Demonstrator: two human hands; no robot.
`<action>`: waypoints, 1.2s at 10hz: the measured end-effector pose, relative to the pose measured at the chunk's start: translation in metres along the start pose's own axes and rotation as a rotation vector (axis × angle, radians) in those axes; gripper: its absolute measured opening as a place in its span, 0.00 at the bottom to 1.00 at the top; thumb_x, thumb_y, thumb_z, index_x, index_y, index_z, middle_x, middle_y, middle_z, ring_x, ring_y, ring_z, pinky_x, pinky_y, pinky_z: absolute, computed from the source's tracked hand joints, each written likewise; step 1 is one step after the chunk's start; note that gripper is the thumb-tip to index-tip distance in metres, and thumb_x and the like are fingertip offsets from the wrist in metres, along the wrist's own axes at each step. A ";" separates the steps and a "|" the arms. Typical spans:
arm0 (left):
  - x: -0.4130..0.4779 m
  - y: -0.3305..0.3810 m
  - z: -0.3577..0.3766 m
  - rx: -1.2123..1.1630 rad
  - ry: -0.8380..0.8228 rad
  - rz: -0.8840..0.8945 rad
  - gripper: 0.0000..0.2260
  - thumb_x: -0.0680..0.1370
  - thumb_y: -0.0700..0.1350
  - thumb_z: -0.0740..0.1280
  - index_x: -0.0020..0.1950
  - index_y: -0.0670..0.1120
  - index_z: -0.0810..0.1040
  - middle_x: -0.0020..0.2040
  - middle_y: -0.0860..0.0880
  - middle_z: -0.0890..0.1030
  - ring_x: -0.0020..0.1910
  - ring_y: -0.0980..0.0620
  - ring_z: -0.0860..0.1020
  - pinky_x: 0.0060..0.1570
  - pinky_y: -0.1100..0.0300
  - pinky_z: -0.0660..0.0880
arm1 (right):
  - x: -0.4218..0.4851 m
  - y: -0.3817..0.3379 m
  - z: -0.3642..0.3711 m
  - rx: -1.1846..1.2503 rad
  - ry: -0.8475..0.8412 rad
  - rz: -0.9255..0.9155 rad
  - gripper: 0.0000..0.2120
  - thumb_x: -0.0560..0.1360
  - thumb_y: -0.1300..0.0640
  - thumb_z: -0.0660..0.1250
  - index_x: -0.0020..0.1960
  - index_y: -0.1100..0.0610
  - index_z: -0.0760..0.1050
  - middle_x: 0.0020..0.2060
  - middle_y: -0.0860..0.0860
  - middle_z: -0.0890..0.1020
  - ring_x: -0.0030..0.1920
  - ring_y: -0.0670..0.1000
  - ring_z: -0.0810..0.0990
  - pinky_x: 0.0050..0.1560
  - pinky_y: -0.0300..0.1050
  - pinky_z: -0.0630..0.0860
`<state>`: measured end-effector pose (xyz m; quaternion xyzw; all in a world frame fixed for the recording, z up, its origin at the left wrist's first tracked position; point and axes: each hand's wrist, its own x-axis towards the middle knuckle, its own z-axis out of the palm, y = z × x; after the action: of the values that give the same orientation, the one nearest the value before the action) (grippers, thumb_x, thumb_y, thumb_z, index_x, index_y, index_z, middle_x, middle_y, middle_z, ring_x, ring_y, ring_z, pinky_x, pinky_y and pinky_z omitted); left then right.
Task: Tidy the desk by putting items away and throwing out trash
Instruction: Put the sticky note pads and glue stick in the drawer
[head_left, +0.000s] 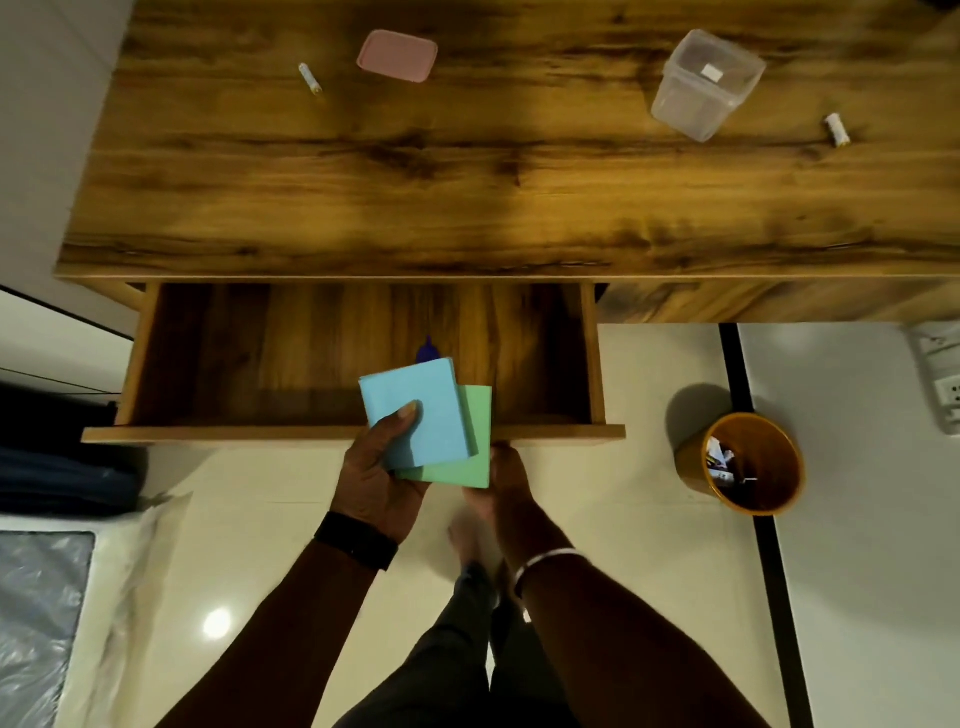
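My left hand (379, 478) grips a blue note pad (421, 415) stacked on a green note pad (467, 467), thumb on top, just over the front edge of the open wooden drawer (260, 358). A small purple thing (427, 351) peeks out behind the pads inside the drawer. My right hand (506, 478) reaches under the drawer's front panel (561, 433), its fingers hidden by the panel and the green pad. On the desk top (467, 197) lie a pink lid (397, 55), a clear plastic box (704, 83) and two small white batteries (310, 78) (837, 129).
An orange waste bin (748, 462) holding scraps stands on the floor to the right of the drawer. A wall socket (940, 374) is at the far right. A plastic-wrapped item (47, 613) and dark fabric (57, 478) lie at the left. My legs are below the drawer.
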<state>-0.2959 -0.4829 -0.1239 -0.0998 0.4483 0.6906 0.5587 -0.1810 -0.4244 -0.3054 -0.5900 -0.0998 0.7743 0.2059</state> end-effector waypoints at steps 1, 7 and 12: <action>-0.018 -0.005 0.005 0.044 -0.035 -0.051 0.17 0.78 0.41 0.67 0.67 0.44 0.78 0.63 0.41 0.81 0.60 0.40 0.80 0.61 0.41 0.76 | -0.045 0.003 -0.002 0.159 0.021 0.122 0.10 0.82 0.61 0.61 0.60 0.63 0.77 0.57 0.62 0.82 0.59 0.63 0.82 0.65 0.61 0.78; 0.010 -0.003 0.042 0.343 -0.065 0.033 0.17 0.79 0.41 0.68 0.69 0.45 0.76 0.60 0.44 0.83 0.57 0.43 0.82 0.50 0.48 0.83 | -0.198 -0.172 0.008 -0.712 -0.421 -0.429 0.07 0.83 0.53 0.66 0.54 0.56 0.80 0.38 0.53 0.81 0.32 0.47 0.78 0.29 0.39 0.72; 0.033 0.002 0.047 0.256 -0.185 -0.225 0.21 0.77 0.42 0.69 0.70 0.42 0.75 0.61 0.41 0.81 0.57 0.42 0.82 0.56 0.46 0.80 | -0.109 -0.214 0.039 -0.683 -0.200 -0.178 0.08 0.77 0.58 0.75 0.55 0.57 0.84 0.49 0.57 0.88 0.49 0.56 0.86 0.53 0.52 0.82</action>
<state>-0.2925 -0.4260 -0.1172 -0.0136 0.4654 0.5672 0.6793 -0.1515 -0.2774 -0.1145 -0.5352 -0.4234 0.7290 0.0529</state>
